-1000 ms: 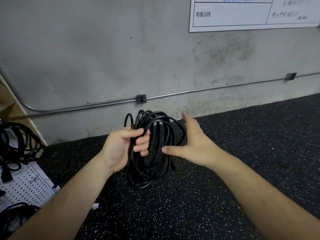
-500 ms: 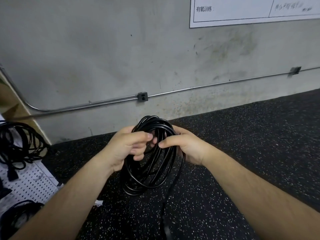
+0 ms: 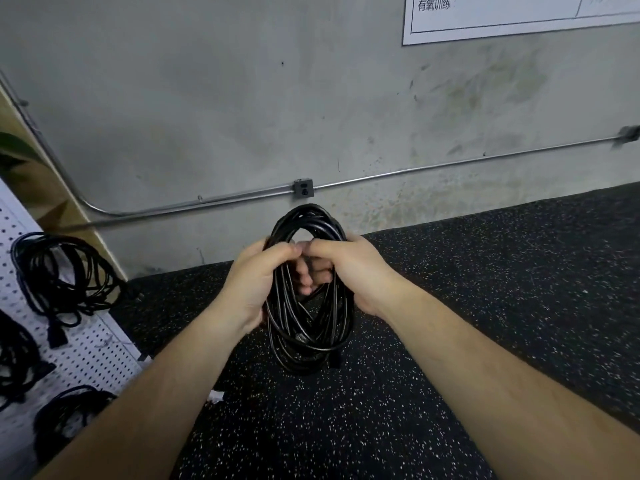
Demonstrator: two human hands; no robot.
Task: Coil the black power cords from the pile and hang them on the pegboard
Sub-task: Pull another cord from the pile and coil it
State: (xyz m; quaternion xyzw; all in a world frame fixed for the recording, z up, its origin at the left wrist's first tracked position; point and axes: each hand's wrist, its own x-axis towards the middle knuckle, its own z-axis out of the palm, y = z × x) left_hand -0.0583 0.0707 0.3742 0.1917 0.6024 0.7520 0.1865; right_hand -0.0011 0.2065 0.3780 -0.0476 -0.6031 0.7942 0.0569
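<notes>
A coiled black power cord point(image 3: 308, 337) hangs upright in front of me over the speckled floor. My left hand point(image 3: 256, 282) grips the coil's left side, fingers curled through the loop. My right hand point(image 3: 349, 268) grips the right side, and the fingertips of both hands meet inside the loop. A plug end point(image 3: 334, 362) dangles at the coil's lower right. The white pegboard point(image 3: 93, 351) leans at the far left with several coiled black cords point(image 3: 59, 275) hanging on it.
A grey concrete wall point(image 3: 242, 116) stands ahead with a metal conduit point(image 3: 450, 164) and a small junction box point(image 3: 303, 188). A white printed sign point(image 3: 502, 19) is at the top right. Black speckled rubber floor point(image 3: 502, 289) spreads below.
My right hand went from open beside the coil to gripping its right side. The loose tail that hung down half a second ago is gathered in, and both hands hold the coil together.
</notes>
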